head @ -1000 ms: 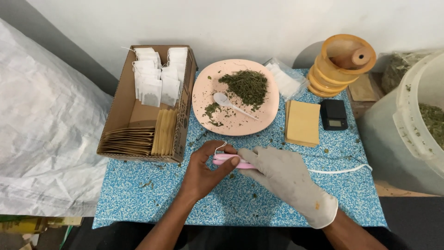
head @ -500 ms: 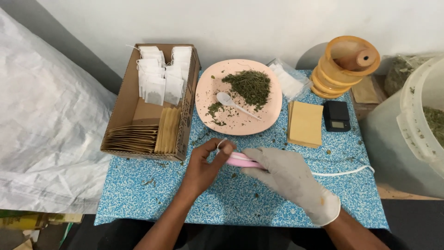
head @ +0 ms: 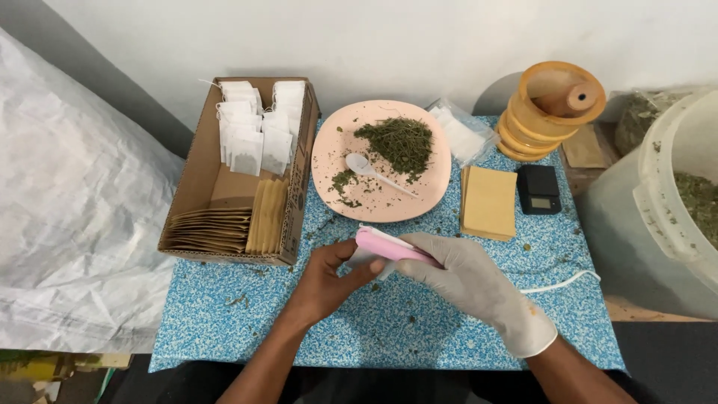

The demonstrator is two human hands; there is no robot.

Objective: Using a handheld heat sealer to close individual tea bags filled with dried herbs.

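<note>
Nearest the camera, the bare left hand [head: 329, 280] and the grey-gloved right hand [head: 467, 280] meet over the table [head: 389, 329] with its blue-and-white speckled cover. The right hand is closed around a slim pink and white handheld sealer [head: 390, 247], raised off the table and tilted, with a white cord [head: 557, 283] trailing off to the right. The left hand's fingers curl in and pinch a small white paper sachet [head: 364, 258] just under the sealer's front end. Beyond them lies a round pink plate [head: 329, 150] bearing a heap of dried green herb [head: 396, 140] and a white plastic spoon [head: 366, 168]. To its left stands an open cardboard box [head: 194, 179] of white sachets and tan envelopes; to its right, a stack of tan envelopes [head: 488, 202] and a small black scale [head: 538, 189].
</note>
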